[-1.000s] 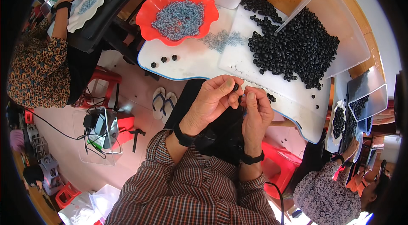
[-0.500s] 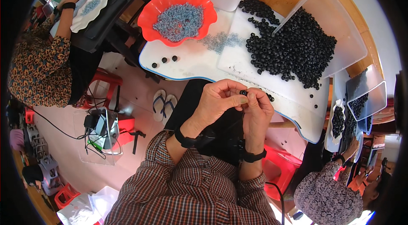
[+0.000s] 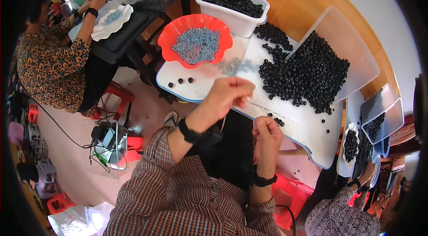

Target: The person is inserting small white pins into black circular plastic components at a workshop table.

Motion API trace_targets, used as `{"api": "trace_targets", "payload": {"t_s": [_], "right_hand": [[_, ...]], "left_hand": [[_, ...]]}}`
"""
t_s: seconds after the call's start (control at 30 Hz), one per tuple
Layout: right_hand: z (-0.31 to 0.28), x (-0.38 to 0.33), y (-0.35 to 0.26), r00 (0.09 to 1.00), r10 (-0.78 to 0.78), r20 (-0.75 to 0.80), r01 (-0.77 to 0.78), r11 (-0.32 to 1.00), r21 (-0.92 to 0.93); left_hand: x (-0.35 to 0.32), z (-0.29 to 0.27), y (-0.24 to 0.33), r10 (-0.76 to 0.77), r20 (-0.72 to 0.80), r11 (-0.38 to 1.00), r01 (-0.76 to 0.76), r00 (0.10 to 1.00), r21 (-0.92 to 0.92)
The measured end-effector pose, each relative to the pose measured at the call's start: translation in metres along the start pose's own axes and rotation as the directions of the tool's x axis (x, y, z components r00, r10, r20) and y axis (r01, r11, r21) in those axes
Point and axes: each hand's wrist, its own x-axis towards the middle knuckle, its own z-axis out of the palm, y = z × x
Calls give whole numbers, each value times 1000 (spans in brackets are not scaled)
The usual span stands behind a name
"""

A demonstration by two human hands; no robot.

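Note:
My left hand [image 3: 226, 98] is raised over the table's front edge, slightly blurred, with thumb and fingers curled together. Anything between its fingertips is too small to make out. Lower and to the right, my right hand [image 3: 268, 134] has its thumb and fingers pressed together, and what they hold is hidden. Just beyond it a few small black round pieces [image 3: 279, 122] lie on the white table [image 3: 307, 137]. A large heap of the same black pieces [image 3: 307, 75] spills from a tipped clear plastic bin [image 3: 363, 69]. Small clear bluish pieces [image 3: 196, 45] fill a red scalloped bowl [image 3: 166, 40].
A white tub [image 3: 238, 25] of black pieces stands behind the bowl. Loose bluish pieces [image 3: 236, 65] lie mid-table, and 3 black pieces [image 3: 180, 81] sit at the left edge. One co-worker [image 3: 53, 71] sits at left, another [image 3: 343, 216] at lower right.
My hands have parted: the left has moved left and up, the right slightly down. The black piece seen between them is out of sight. The view has shifted a little.

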Motion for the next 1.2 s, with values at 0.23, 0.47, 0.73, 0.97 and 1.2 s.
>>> {"api": "trace_targets", "payload": {"t_s": [0.23,0.47,0.73,0.97,1.2], "right_hand": [[-1,-8,-4,996,71,-60,-75,995,-69],[-20,-8,9,996,-32,-83,21,991,-133],[-26,2,9,989,-53,-137,19,971,-239],[-38,3,19,979,-111,-172,81,982,-173],[-45,3,14,966,-173,-190,110,948,-299]], "left_hand": [[115,-4,104,376,128,922,-384,918,40],[125,-6,92,364,-188,931,-362,912,50],[51,13,-11,263,-153,890,-178,953,419],[47,31,-65,557,59,463,-369,828,806],[51,58,-79,545,136,144,-253,827,957]]}}
